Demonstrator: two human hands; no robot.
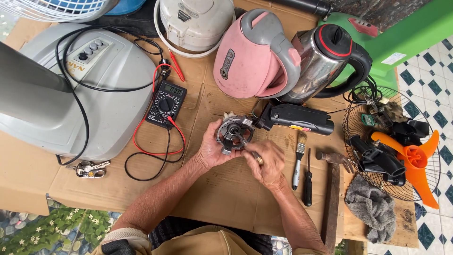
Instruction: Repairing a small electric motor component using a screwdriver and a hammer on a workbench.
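Two hands are on a small fan motor [234, 133] held up over the cardboard sheet [222, 189] mid-table. The left hand [211, 150] cups it from the side, fingers clamped around the round housing. The right hand [267, 163] sits just below it, fingers curled together near the shaft. A multimeter [166, 103] lies to the left, and a paintbrush [298, 159], screwdriver [307, 179] and hammer [334, 189] to the right.

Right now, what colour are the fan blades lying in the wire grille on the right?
Orange fan blades, resting in the black wire grille; head view.
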